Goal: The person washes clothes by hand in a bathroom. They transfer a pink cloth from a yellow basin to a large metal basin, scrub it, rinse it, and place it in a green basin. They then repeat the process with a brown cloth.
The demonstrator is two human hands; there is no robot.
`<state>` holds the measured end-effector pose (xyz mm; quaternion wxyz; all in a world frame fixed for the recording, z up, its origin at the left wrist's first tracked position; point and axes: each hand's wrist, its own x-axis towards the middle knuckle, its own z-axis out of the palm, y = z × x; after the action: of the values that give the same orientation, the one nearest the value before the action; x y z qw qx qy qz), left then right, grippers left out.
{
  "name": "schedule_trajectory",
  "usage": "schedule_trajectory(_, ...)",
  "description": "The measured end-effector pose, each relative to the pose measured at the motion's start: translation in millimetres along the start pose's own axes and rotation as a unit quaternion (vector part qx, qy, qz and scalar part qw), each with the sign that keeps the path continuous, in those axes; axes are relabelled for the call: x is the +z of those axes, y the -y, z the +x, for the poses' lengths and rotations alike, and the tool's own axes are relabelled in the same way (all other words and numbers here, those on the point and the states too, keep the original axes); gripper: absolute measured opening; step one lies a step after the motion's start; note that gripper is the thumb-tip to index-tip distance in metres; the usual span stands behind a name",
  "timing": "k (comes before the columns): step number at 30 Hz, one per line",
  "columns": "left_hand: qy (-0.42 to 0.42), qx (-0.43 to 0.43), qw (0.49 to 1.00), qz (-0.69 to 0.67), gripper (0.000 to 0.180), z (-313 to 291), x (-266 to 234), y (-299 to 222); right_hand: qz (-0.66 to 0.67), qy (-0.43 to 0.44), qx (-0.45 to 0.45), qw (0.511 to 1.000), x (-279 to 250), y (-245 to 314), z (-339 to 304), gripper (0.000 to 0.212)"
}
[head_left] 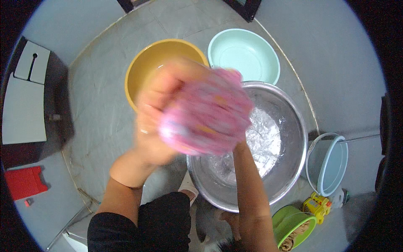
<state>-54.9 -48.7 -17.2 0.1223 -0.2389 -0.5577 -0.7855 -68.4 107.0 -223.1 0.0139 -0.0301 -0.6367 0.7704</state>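
Observation:
A bundled pink cloth with white and yellow patches hangs before me, smeared by motion. My left hand is closed on the cloth's left side, its fingers blurred. My right forearm reaches up to the lower right of the bundle; the cloth hides my right hand and its fingers. Under and to the right of the cloth stands a large metal basin with clear, glinting water in it. Partly behind my left hand is a yellow basin.
A pale mint basin stands beyond the metal one. At right are a light blue bucket, yellow bottles and a green bucket holding brown cloth. A white cabinet and a red item are at left.

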Motion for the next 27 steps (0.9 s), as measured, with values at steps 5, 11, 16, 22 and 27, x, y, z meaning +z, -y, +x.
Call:
schedule_trajectory(5, -0.285, -0.049, 0.951, -0.105, 0.033, -33, -103, 23, -0.108, 0.052, -0.167, 0.979, 38, 46, 33, 0.042)
schedule_trajectory(11, -0.115, -0.380, 0.870, -0.291, 0.041, -73, -122, 80, -0.001, 0.080, -0.037, 0.996, 113, 65, 33, 0.066)
schedule_trajectory(16, -0.219, -0.254, 0.924, -0.184, 0.035, -73, -156, 129, -0.021, 0.076, -0.197, 0.977, 172, 33, -1, 0.087)
schedule_trajectory(22, -0.216, -0.164, 0.945, -0.185, 0.045, -67, -158, 110, 0.400, 0.220, 0.129, 0.880, 169, 23, 14, 0.058)
schedule_trajectory(27, -0.338, -0.214, 0.903, -0.157, 0.053, -59, -182, 121, 0.336, 0.086, 0.028, 0.938, 188, -21, 53, 0.047)
